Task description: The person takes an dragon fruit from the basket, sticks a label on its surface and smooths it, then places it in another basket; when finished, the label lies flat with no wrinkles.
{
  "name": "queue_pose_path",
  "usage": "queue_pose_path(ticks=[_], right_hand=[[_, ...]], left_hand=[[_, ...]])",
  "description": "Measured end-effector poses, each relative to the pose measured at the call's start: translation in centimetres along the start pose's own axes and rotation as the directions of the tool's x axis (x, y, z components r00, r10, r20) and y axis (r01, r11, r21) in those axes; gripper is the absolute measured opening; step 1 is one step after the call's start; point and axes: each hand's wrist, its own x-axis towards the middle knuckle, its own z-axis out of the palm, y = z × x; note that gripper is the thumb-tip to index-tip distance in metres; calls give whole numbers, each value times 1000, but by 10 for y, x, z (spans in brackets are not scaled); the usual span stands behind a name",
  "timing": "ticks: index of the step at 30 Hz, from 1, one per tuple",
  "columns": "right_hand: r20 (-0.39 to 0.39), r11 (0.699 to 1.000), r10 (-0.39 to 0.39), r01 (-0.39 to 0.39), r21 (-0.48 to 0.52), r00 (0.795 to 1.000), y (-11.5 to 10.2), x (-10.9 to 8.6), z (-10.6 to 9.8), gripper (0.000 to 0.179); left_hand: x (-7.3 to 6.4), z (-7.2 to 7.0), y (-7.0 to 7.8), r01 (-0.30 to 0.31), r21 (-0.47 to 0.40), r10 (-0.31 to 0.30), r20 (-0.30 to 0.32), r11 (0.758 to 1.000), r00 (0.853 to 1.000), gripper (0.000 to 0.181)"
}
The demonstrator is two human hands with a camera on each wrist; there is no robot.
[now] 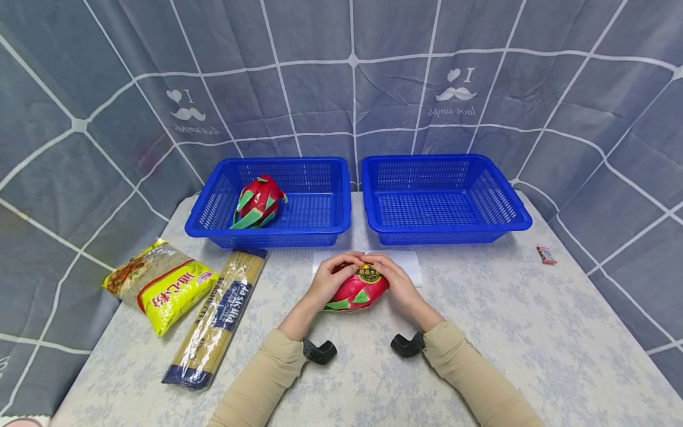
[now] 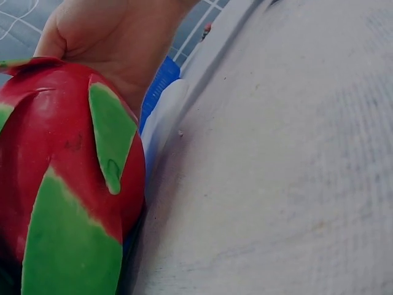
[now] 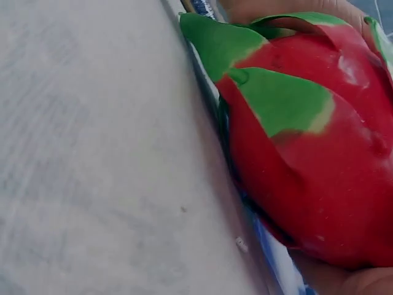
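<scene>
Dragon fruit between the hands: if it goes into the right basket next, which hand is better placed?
Probably the right hand: it holds the right side of the dragon fruit, nearer the right basket. The left hand, on the opposite side, is nearer the left basket. Both hold it.

The head camera is looking forward and down from high over the near side, taking in much of the tabletop, the left blue basket, the right blue basket and the tile-patterned curtain behind. Both wrist cameras are sitting low and very close, each slanting past the tabletop and facing the dragon fruit from a different side; all three views are sharing that fruit.
</scene>
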Motion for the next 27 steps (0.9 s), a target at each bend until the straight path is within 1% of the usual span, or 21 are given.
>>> queue_pose_path(ticks=[3, 5, 8, 10, 13, 16, 19, 23, 25, 27], right_hand=[[8, 999, -16, 16, -42, 1000, 2, -1, 0, 34], [27, 995, -31, 34, -90, 999, 5, -1, 0, 33], [67, 987, -47, 56, -150, 997, 8, -1, -2, 37], [97, 985, -51, 66, -161, 994, 8, -2, -4, 40], [133, 983, -52, 75, -169, 990, 7, -1, -7, 40], [150, 985, -46, 70, -157, 988, 7, -1, -10, 39], [135, 993, -37, 53, -110, 990, 7, 0, -10, 37], [76, 1000, -9, 10, -22, 997, 5, 0, -7, 30], [47, 1000, 10, -11, 28, 999, 5, 0, -5, 22], [20, 998, 24, -26, 58, 1000, 4, 0, -3, 12]], left_hand=[[-1, 0, 0, -15, -3, 15, 1, 1000, 1000, 13], [-3, 2, 6, -22, 4, 22, -4, 1000, 1000, 16], [-5, 3, 15, -25, 18, 25, -6, 1000, 1000, 20], [-7, 5, 22, -27, 26, 27, -9, 999, 1000, 21], [-7, 6, 25, -21, 29, 21, -16, 999, 1000, 20], [-7, 7, 28, -9, 27, 10, -20, 1000, 1000, 18], [-7, 7, 29, 10, 10, -9, -22, 1000, 1000, 17], [-6, 6, 28, 22, -20, -22, -32, 1000, 999, 15], [-6, 6, 27, 25, -31, -26, -36, 999, 999, 15], [-6, 6, 27, 16, -33, -17, -36, 999, 999, 14]])
